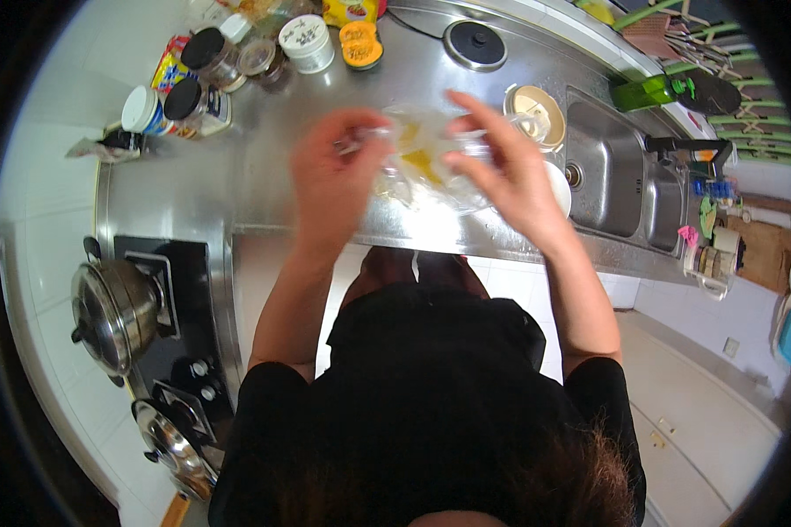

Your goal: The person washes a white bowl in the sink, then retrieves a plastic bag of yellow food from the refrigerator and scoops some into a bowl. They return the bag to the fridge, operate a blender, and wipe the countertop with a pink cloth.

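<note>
A clear plastic bag (428,191) with yellow pieces or markings (420,161) stretches between my hands above the steel counter. Blur hides whether the yellow lies inside the bag or is printed on it. My left hand (339,171) grips a bunched part of the film at the bag's left side. At the right side, my right hand (511,174) has crumpled film between its thumb and curled fingers, with the index finger raised. Just beyond that hand is a cream-coloured round container (554,105). A white bowl or plate (559,191) shows partly behind the wrist.
A steel sink (606,165) with a black faucet (689,148) lies right. Along the back stand a cut pumpkin half (360,45), a white tub (306,43), several jars (214,56) and a black-topped lid (474,45). Left, a lidded steel pot (115,316) sits on the gas stove (191,283).
</note>
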Demonstrator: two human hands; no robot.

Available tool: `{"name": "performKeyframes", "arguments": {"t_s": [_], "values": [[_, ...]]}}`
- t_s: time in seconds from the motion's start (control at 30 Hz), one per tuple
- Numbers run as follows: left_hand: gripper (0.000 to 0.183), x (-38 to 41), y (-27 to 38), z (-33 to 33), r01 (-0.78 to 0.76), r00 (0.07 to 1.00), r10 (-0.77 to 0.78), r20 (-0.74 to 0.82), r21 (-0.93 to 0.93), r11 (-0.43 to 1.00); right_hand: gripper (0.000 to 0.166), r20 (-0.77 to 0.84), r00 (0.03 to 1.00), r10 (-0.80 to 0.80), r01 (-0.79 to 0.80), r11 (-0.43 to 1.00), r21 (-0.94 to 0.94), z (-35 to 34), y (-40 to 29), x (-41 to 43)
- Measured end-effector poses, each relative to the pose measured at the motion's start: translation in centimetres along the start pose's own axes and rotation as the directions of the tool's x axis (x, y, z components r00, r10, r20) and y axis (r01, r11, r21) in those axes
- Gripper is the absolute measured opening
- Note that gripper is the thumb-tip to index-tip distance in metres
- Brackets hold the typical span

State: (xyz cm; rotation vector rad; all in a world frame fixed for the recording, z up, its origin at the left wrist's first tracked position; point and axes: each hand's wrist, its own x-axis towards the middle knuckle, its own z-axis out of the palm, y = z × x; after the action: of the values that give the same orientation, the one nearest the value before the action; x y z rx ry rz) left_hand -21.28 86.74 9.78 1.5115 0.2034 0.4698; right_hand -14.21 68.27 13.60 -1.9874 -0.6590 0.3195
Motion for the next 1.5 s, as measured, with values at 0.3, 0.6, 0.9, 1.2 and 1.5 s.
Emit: {"name": "performKeyframes", "arguments": {"t_s": [0.3,0.6,0.9,1.2,1.5], "values": [[0.083,4.9,-1.6,-2.6,-0.200,0.898,0.223,0.380,-0.097,0.975,0.020,0.055,0.998,-0.002,0.004,0.999,-0.037,0.4,4.2,3.4],[0.111,0.8,-20.3,4.3,-0.067,0.844,-0.144,0.516,0.368,0.927,0.037,-0.013,0.932,-0.362,0.337,0.879,-0.337,1.8,0.2,2.9],[0.050,-2.0,-7.8,8.4,0.123,0.871,-0.118,0.477,0.021,0.992,0.035,-0.121,0.841,-0.528,0.509,0.846,-0.159,-6.7,-3.2,-5.2],[0.031,-13.6,3.5,22.7,0.631,0.570,-0.169,0.804,-0.296,0.717,0.038,-0.605,0.764,-0.227,0.075,0.961,-0.266,-16.5,3.2,-30.9],[0.024,-31.5,6.0,40.9,0.489,0.061,-0.133,0.989,0.087,0.868,0.021,-0.704,0.597,-0.384,-0.304,0.705,-0.641,-18.5,3.6,-55.4]]}}
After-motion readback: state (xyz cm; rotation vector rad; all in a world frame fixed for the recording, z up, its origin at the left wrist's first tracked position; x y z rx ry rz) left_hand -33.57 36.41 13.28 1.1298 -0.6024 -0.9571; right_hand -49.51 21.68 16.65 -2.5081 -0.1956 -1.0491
